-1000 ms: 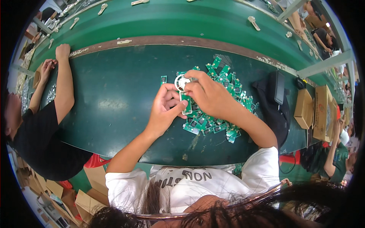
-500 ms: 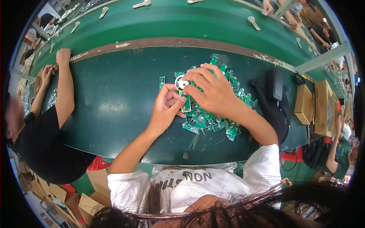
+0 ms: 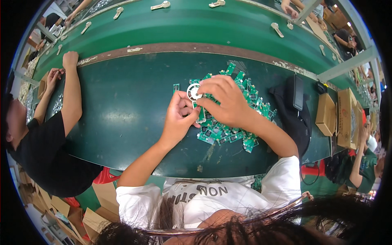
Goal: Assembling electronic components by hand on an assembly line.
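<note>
One white plastic housing (image 3: 193, 92) sits just above the middle of the frame, its round end up and its narrow frame pointing down, with a green circuit board (image 3: 201, 115) showing in that frame. You seem to be at a fitting or seating step on the round end; the next move probably calls for a steady hold and light, careful fingertip work there. Your left hand (image 3: 177, 117) grasps the narrow part between thumb and bent fingers. Your right hand (image 3: 229, 102) comes in from the right, fingertips at the ring; whether they pinch it or only press, you cannot tell from this view. Below and right of the housing, a pile of loose circuit boards (image 3: 222, 132) spreads over the worktop (image 3: 118, 118).
</note>
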The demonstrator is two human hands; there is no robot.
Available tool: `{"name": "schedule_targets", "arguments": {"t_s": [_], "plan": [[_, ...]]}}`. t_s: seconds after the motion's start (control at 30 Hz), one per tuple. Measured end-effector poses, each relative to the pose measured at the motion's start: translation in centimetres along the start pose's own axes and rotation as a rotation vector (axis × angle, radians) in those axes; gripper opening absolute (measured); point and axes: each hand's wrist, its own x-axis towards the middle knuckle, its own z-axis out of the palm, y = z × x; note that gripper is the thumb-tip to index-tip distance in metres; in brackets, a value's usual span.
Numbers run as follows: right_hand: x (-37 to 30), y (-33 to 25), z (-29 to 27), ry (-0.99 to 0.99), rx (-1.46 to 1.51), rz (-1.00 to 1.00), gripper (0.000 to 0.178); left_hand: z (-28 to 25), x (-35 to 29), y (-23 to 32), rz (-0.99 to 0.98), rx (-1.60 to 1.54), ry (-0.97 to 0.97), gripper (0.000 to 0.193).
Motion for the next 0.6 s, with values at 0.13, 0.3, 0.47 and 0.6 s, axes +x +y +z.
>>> {"name": "schedule_targets", "arguments": {"t_s": [0.13,0.3,0.47,0.6], "plan": [[-0.5,-0.2,0.8,0.072,-0.083,-0.133,0.021,0.2,-0.2,0.5,0.028,0.008,0.009,0.026],[-0.8,-0.1,2.0,0.237,0.181,0.283,0.05,0.2,-0.3,0.4,0.025,-0.167,0.061,0.03],[-0.5,-1.0,1.0,-0.227,1.2,0.915,0.035,0.0,-0.6,0.6,0.146,-0.133,0.093,0.031],[-1.0,-1.4,2.0,-0.139,1.14,0.863,0.033,-0.1,-0.7,0.5,0.151,-0.07,0.107,0.031]]}}
